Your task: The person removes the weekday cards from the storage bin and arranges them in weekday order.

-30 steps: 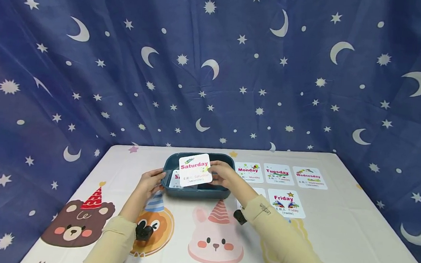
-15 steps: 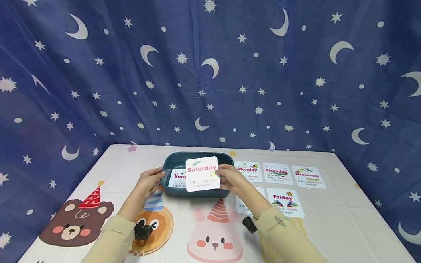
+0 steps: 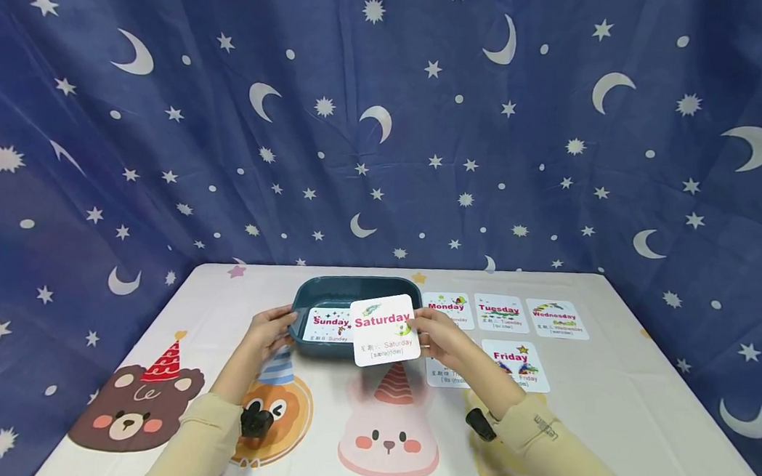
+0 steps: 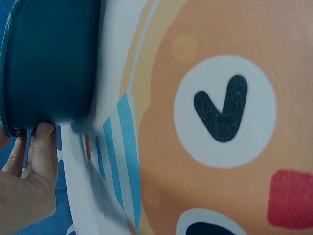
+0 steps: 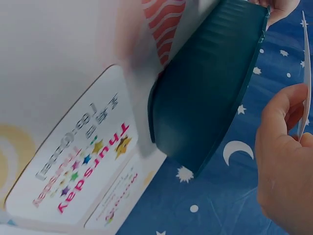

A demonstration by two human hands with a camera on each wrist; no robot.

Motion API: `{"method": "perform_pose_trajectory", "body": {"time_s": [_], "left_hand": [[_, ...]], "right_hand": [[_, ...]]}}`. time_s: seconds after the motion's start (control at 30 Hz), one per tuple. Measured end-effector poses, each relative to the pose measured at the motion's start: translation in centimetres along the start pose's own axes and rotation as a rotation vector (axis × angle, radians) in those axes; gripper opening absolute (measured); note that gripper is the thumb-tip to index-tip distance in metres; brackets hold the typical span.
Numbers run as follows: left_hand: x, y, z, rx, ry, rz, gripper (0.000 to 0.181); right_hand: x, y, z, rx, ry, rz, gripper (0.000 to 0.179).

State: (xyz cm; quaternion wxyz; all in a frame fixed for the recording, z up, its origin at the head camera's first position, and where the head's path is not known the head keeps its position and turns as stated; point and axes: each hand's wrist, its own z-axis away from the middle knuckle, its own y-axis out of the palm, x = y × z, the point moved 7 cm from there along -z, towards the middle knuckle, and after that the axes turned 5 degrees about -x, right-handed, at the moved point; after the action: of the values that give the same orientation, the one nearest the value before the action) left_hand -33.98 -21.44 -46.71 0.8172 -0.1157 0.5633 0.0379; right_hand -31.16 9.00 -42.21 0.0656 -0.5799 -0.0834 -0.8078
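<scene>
The white Saturday card [image 3: 385, 331] is pinched at its right edge by my right hand [image 3: 440, 335]. It is held above the front right part of the dark teal plastic bin [image 3: 354, 351]. The right wrist view shows the card edge-on between thumb and fingers of the right hand [image 5: 288, 156]. My left hand [image 3: 269, 329] grips the bin's left end. In the left wrist view, fingers of the left hand [image 4: 34, 181] press the bin's outer wall [image 4: 51, 63], with the thumb near its rim. A Sunday card [image 3: 328, 326] lies inside the bin, partly hidden behind the Saturday card.
Right of the bin, Monday [image 3: 450, 309], Tuesday [image 3: 501, 314] and Wednesday [image 3: 556, 319] cards lie in a back row. Thursday [image 5: 83, 161] and Friday [image 3: 517, 366] cards lie in front. The right arm partly covers Thursday. A cartoon-printed cloth [image 3: 314, 474] covers the table; a starry curtain [image 3: 385, 165] hangs behind.
My right hand has carried the Saturday card rightward and a little toward me, uncovering more of the Sunday card. The left hand has stayed on the bin's end.
</scene>
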Motion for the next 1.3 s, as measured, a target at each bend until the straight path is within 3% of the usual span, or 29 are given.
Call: {"method": "perform_pose_trajectory", "body": {"time_s": [0.27, 0.6, 0.97, 1.3], "left_hand": [[0.1, -0.2, 0.1, 0.003, -0.002, -0.001, 0.048], [0.2, -0.3, 0.0, 0.0, -0.006, 0.002, 0.048], [0.0, 0.0, 0.0, 0.0, 0.014, 0.015, 0.047], [0.0, 0.1, 0.0, -0.003, 0.024, 0.002, 0.047]], "right_hand": [[-0.4, -1.8, 1.4, 0.009, -0.021, 0.028, 0.011], [-0.9, -5.0, 2.9, -0.035, -0.024, 0.06, 0.028], [-2.2, -9.0, 4.7, 0.0, -0.059, 0.097, 0.035], [-3.7, -13.9, 6.4, 0.032, -0.033, 0.009, 0.027]]}}
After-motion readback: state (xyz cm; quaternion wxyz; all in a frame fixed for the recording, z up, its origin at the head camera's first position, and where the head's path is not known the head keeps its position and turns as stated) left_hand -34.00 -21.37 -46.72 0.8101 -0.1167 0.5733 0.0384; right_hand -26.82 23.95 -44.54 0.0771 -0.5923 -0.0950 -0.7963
